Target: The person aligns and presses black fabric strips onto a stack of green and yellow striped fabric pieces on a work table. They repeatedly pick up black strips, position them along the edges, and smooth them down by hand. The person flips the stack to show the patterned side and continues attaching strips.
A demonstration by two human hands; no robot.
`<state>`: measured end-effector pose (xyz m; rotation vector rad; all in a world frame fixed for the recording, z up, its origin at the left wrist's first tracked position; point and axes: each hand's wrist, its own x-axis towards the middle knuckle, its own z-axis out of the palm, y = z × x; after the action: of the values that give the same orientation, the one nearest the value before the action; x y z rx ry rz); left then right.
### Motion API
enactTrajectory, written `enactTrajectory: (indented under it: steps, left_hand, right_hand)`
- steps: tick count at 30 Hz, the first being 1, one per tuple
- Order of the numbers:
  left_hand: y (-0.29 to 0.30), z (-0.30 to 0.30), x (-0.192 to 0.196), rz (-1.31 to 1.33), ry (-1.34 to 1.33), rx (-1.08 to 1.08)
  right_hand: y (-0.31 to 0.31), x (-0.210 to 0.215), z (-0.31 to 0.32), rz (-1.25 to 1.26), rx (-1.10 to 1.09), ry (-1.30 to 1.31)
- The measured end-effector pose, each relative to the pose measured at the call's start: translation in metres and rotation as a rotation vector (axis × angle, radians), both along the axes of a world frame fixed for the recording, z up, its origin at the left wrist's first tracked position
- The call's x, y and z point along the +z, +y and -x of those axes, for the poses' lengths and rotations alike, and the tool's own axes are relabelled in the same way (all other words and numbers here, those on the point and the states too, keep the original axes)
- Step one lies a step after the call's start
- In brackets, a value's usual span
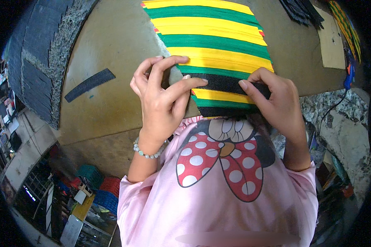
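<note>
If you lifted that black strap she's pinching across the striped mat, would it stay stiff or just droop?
The black strap would probably droop: it looks like flat woven webbing, stretched between the left hand and right hand. It seems thin, so likely light. The loose black strip on the brown board lies flat, so neither should roll.

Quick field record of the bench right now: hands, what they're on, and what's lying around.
left hand: pinching the left end of the black strap
right hand: pressing the strap's right end
work piece: striped mat of yellow and green bands, strap laid across it
surface: brown board
nearby: loose black strip at left, apart from the hands
</note>
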<state>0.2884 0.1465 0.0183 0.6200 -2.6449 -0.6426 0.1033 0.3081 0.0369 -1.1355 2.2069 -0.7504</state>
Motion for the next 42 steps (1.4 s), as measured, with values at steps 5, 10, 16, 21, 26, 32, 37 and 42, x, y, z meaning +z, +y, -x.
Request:
enactTrajectory:
  steps: [5, 10, 16, 21, 26, 32, 37, 42]
  left_hand:
    - [0.0002, 0.0024, 0.0002, 0.010, -0.007, -0.005]
    - [0.0011, 0.0027, 0.0004, 0.022, -0.022, -0.008]
    - [0.0015, 0.0021, -0.0008, 0.021, -0.037, -0.002]
    - [0.0006, 0.0020, -0.0011, 0.033, -0.045, -0.009]
    - [0.0021, 0.0021, 0.0017, 0.044, -0.061, -0.015]
    - [0.0022, 0.0030, 0.0031, 0.055, -0.066, -0.032]
    - [0.0028, 0.0011, 0.0017, 0.048, -0.066, -0.022]
    - [0.0050, 0.0001, -0.0021, 0.045, -0.018, -0.002]
  right_hand:
    - [-0.0005, 0.0005, -0.0013, 0.013, -0.005, 0.001]
    - [-0.0002, 0.0006, -0.0012, -0.012, -0.007, -0.026]
    - [-0.0017, 0.0013, 0.0015, -0.046, -0.014, -0.044]
    - [-0.0025, -0.0003, 0.0029, 0.002, 0.017, 0.003]
    - [-0.0017, -0.0024, 0.0032, -0.032, -0.003, -0.028]
    - [-0.0013, -0.0038, 0.0043, -0.042, 0.010, -0.030]
    - [-0.0021, -0.0032, 0.0037, -0.036, 0.001, -0.023]
    - [-0.0024, -0.0016, 0.0034, -0.041, -0.004, -0.022]
